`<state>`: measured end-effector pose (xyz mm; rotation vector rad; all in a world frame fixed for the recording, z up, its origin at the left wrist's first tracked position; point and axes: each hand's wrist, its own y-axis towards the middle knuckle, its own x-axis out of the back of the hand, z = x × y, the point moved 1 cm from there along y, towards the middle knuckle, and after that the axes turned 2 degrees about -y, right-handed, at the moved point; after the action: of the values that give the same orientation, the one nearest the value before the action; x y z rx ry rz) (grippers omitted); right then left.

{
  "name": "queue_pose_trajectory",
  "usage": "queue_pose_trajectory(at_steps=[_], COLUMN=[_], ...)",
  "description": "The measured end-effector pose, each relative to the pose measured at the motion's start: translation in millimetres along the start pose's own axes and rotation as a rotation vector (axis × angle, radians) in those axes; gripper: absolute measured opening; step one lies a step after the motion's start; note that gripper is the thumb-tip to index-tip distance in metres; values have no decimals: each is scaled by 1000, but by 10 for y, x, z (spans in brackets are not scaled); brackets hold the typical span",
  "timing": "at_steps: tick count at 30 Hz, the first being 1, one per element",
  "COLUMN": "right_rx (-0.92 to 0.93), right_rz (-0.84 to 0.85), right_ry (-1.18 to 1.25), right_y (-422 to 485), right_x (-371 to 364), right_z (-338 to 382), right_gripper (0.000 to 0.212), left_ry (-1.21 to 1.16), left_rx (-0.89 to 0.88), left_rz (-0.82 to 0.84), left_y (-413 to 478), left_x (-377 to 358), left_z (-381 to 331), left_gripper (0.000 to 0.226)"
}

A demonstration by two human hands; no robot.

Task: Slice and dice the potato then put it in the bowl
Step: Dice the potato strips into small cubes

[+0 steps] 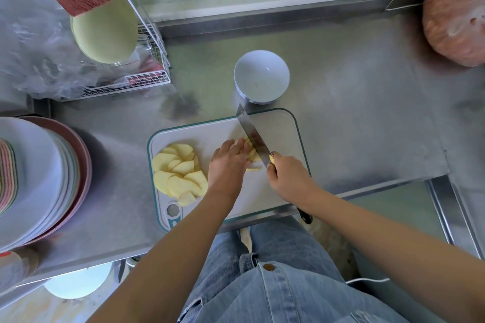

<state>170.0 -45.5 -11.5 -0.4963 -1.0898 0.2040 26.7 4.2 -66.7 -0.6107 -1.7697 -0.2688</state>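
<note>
A white cutting board (pixel 283 126) with a teal rim lies on the steel counter. A pile of pale yellow potato slices (pixel 178 172) covers its left part. In the board's middle my left hand (pixel 228 162) presses flat on a small stack of potato slices (pixel 252 153), which it mostly hides. My right hand (pixel 286 178) grips the handle of a cleaver (pixel 253 136). Its blade stands against the stack, right beside my left fingers, tip pointing away from me. An empty white bowl (pixel 262 76) stands just beyond the board.
A stack of plates (pixel 39 181) sits at the left counter edge. A wire rack (pixel 126 86) with plastic wrap and a pale green bowl (pixel 105 31) is at the back left. A round reddish chopping block (pixel 456 16) leans at the back right. The counter edge runs close to my lap.
</note>
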Motion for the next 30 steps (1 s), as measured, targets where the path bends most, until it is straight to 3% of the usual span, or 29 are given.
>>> queue_pose_trajectory(at_steps=[8, 14, 30], right_rx=[-35, 8, 13], right_rz=[-62, -47, 11], right_ry=[10, 22, -24], right_y=[1, 10, -21], right_x=[-84, 113, 66], right_z=[3, -13, 58], right_gripper=[27, 19, 14], left_ry=[41, 5, -82], left_rx=[21, 7, -15], left_rz=[97, -25, -109], left_y=[-1, -3, 3], left_x=[0, 22, 6], left_z=[10, 4, 12], left_gripper=[59, 43, 39])
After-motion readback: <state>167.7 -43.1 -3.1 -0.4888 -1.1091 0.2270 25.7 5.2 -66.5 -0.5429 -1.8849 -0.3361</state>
